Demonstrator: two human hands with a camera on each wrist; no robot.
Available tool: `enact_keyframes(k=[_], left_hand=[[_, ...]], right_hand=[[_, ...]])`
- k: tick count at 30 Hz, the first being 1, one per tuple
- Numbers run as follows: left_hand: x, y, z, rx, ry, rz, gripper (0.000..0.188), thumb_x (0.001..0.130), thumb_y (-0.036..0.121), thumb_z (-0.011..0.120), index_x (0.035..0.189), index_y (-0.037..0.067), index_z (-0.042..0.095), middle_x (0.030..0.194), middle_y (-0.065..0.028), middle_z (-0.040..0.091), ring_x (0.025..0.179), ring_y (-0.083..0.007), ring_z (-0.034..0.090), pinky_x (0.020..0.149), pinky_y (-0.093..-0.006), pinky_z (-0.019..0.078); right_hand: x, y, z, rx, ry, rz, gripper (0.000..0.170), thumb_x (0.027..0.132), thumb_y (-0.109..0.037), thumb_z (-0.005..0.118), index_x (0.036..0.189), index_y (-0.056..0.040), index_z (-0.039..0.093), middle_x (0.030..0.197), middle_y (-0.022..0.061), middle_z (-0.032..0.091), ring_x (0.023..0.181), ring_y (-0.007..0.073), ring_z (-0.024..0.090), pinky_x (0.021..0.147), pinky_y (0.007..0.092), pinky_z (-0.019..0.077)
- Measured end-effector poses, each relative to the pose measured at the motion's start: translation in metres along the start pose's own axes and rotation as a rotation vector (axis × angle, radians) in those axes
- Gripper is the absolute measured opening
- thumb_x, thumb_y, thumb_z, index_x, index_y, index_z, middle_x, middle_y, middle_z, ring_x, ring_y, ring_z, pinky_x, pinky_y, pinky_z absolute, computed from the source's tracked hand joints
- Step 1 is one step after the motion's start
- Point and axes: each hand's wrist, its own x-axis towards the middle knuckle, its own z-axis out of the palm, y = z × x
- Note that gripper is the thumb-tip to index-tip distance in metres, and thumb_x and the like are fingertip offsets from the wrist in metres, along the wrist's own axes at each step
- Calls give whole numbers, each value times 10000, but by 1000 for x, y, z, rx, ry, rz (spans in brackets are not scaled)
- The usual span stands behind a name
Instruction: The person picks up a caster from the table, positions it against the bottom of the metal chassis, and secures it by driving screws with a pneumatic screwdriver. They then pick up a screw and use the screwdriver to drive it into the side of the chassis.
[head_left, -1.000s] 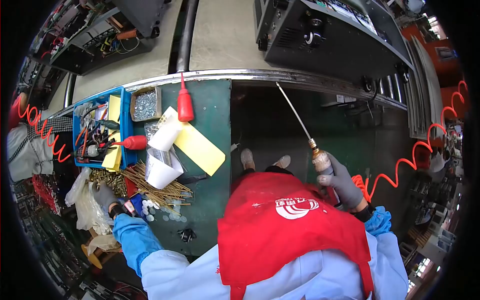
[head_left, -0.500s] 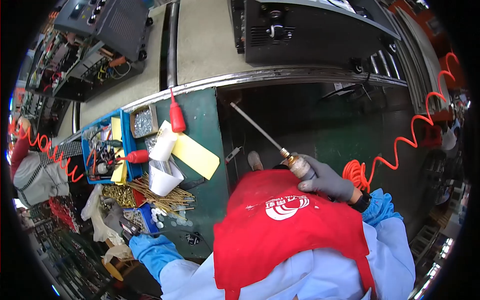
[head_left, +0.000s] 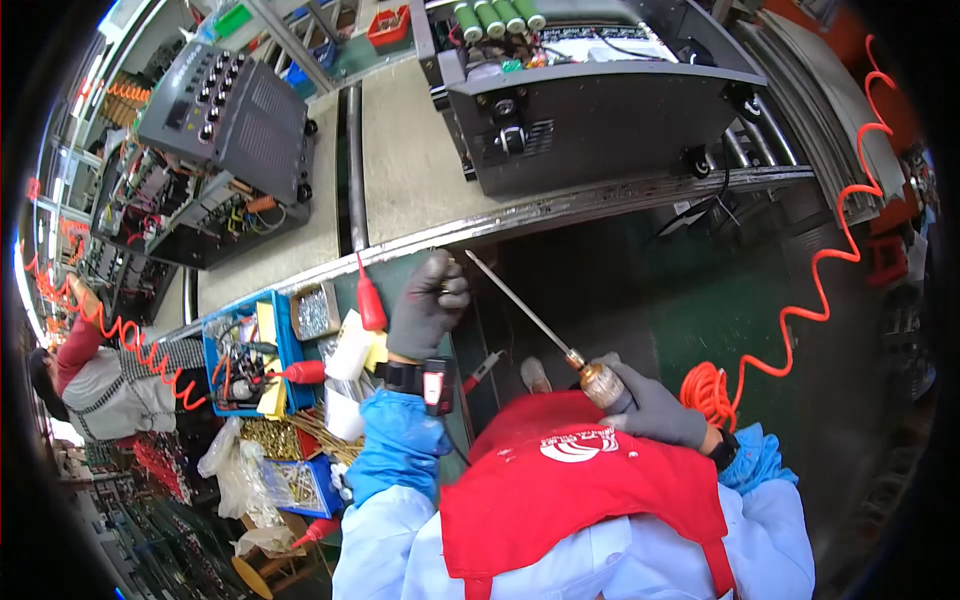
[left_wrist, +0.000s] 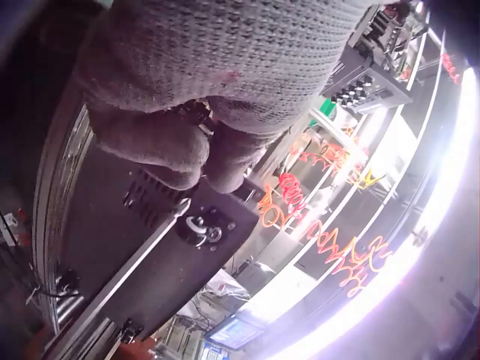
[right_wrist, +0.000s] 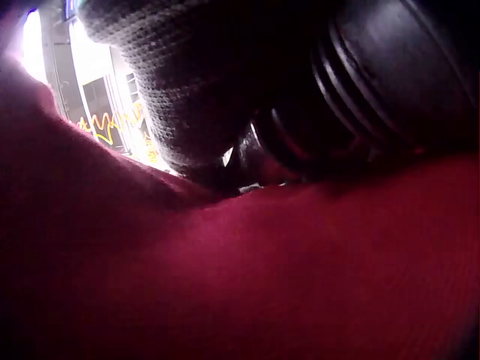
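Observation:
My gloved left hand (head_left: 425, 305) is raised over the bench edge, just left of the bit tip of a pneumatic screwdriver (head_left: 602, 385). Its fingers are curled and pinch a small brass-coloured piece, probably a screw (left_wrist: 196, 112), mostly hidden by the glove in the left wrist view. In front of the red apron, my gloved right hand (head_left: 655, 405) grips the screwdriver's body, the long bit slanting up and left. The left wrist view shows the bit's shaft (left_wrist: 127, 266) ending close to the left fingers. Dark ridged tool housing (right_wrist: 405, 67) fills the right wrist view's upper right.
A blue bin of tools (head_left: 290, 340), a box of small metal parts (head_left: 315, 312), a red squeeze bottle (head_left: 370, 300) and brass-coloured fasteners (head_left: 270, 438) lie left. Dark machine cabinets (head_left: 600, 130) stand on the conveyor beyond. A coiled orange air hose (head_left: 712, 395) hangs at right.
My left hand has come from the brass-coloured fasteners at left up to the screwdriver's tip, pinching a small piece. The bit has swung further left, and the head view has tilted upward.

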Motion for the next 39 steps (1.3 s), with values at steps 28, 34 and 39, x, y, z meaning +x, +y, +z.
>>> enact_keyframes(k=[28, 34, 39], left_hand=[[26, -13, 53, 130, 9, 25, 219, 944, 49, 626, 1147, -28, 597, 1011, -108, 629, 772, -115, 584, 608, -193, 491], [31, -4, 60, 442, 22, 163, 169, 889, 6, 651, 1053, -32, 640, 849, -92, 629, 667, -135, 565, 602, -246, 492], [41, 18, 53, 587, -133, 134, 226, 837, 44, 741, 1038, -26, 666, 818, -103, 684, 652, -138, 622, 532, -257, 501]], right_hand=[[-25, 11, 2, -56, 112, 10, 975, 783, -454, 814, 1538, -84, 321, 1313, 219, 617, 1214, 315, 623, 1032, 376, 480], [-25, 5, 0, -49, 108, 28, 965, 792, -434, 808, 1535, -62, 317, 1307, 205, 614, 1183, 294, 632, 1024, 366, 482], [-20, 1, -6, 331, -30, 21, 970, 778, -418, 799, 1525, -26, 321, 1321, 152, 588, 1118, 259, 636, 971, 352, 504]])
